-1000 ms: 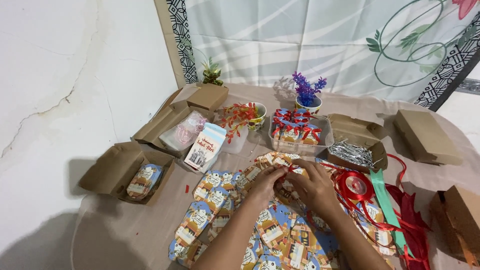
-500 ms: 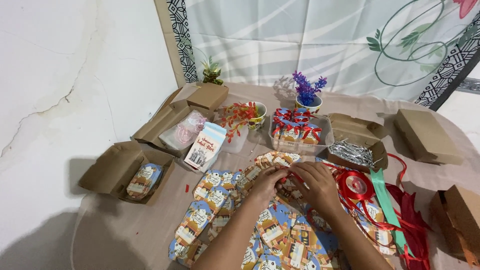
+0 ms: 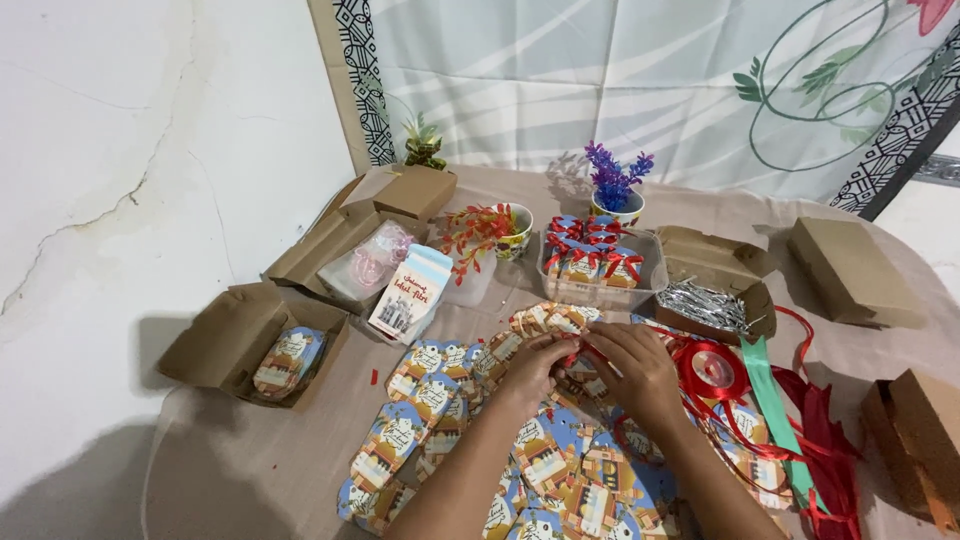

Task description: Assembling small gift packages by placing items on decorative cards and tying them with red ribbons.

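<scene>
My left hand (image 3: pixel 535 367) and my right hand (image 3: pixel 640 368) meet over the middle of the table, fingers pinched together on a small printed cardboard gift box (image 3: pixel 575 362) with a bit of red ribbon at it. Under and around my hands lies a spread of flat printed box cut-outs (image 3: pixel 420 400) in blue, orange and white. A roll of red ribbon (image 3: pixel 712 368) lies just right of my right hand, with loose red ribbon (image 3: pixel 820 440) and a green strip (image 3: pixel 770 400) trailing beside it.
A clear tray (image 3: pixel 598 290) of finished ribbon-tied boxes stands behind my hands. Brown cardboard boxes (image 3: pixel 245 340) ring the table; one (image 3: pixel 715 285) holds silver twist ties. A purple plant pot (image 3: pixel 615 190), a red flower cup (image 3: pixel 495 228) and a white wall at the left.
My hands stay at the same spot, with only slight finger movement on the small box. Nothing else on the table has moved.
</scene>
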